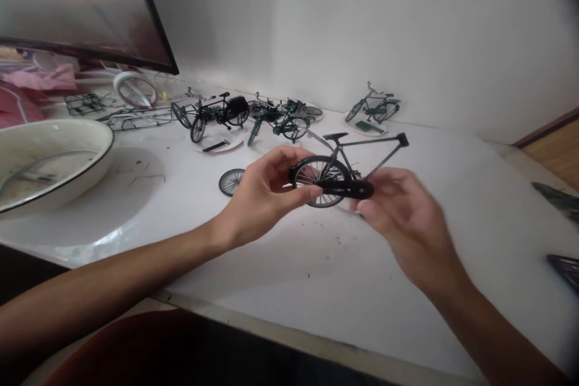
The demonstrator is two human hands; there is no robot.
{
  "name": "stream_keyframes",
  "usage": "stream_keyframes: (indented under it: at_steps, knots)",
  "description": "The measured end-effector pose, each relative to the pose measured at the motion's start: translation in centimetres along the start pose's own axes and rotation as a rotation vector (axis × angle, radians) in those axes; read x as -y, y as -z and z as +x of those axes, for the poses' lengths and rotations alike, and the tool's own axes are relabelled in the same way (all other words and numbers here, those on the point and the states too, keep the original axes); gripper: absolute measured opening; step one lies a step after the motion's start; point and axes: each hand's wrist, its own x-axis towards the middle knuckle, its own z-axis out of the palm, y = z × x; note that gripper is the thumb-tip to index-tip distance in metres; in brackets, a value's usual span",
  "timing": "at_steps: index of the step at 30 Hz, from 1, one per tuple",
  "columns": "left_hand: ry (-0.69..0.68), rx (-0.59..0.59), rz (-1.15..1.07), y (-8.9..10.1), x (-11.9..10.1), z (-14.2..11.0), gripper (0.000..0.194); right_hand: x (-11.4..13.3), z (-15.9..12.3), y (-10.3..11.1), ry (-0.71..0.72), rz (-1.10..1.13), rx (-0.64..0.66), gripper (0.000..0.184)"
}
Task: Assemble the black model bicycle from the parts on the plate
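Note:
My left hand (265, 190) is closed round the rear wheel of a small black model bicycle frame (350, 154), held above the white table (316, 265). My right hand (402, 217) pinches the black chain guard (348, 189) at the frame's lower edge. The frame has a saddle and one wheel; its front fork end points up to the right with no wheel on it. A loose small wheel (230, 181) lies flat on the table just left of my left hand.
Several finished model bicycles (217, 113) (278, 120) (374, 107) stand near the wall, some on small white plates. A large white basin (54, 157) sits at left under a monitor (85, 6). Wire parts (131, 117) lie behind it. Dark objects (561, 202) lie at right.

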Motion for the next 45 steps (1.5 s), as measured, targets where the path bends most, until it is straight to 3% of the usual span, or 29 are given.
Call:
stream_keyframes:
  at_steps: [3, 8, 15, 21, 25, 29, 36, 45]
  knots:
    - [-0.04, 0.084, 0.064, -0.5, 0.3, -0.7, 0.039, -0.6, 0.1, -0.7, -0.141, 0.147, 0.151, 0.033]
    - [-0.141, 0.187, 0.2, -0.6, 1.0, -1.9, 0.038, 0.1, -0.2, -1.1, -0.083, 0.016, 0.117, 0.016]
    - [-0.276, 0.182, 0.302, -0.7, 0.8, -2.2, 0.026, 0.8, -0.6, -0.7, 0.121, -0.116, 0.077, 0.015]
    - [-0.331, 0.199, 0.35, -0.8, 0.8, -2.2, 0.033, 0.8, -1.0, -0.8, 0.07, -0.025, 0.161, 0.017]
    - [-0.376, 0.163, 0.409, -0.9, 1.2, -2.2, 0.034, 0.4, -1.0, -1.1, 0.015, 0.044, 0.151, 0.013]
    - [-0.313, 0.114, 0.39, -1.0, 1.6, -2.1, 0.032, -0.9, -1.0, -1.2, -0.052, 0.161, 0.19, 0.004]
    - [-0.065, 0.186, 0.145, -1.3, 1.6, -2.0, 0.017, -1.9, -0.8, -1.9, -0.159, 0.351, 0.183, 0.015]
    - [-0.093, 0.133, 0.216, -1.0, 1.8, -1.7, 0.011, -1.1, -0.3, -2.3, -0.344, 0.59, 0.177, 0.012]
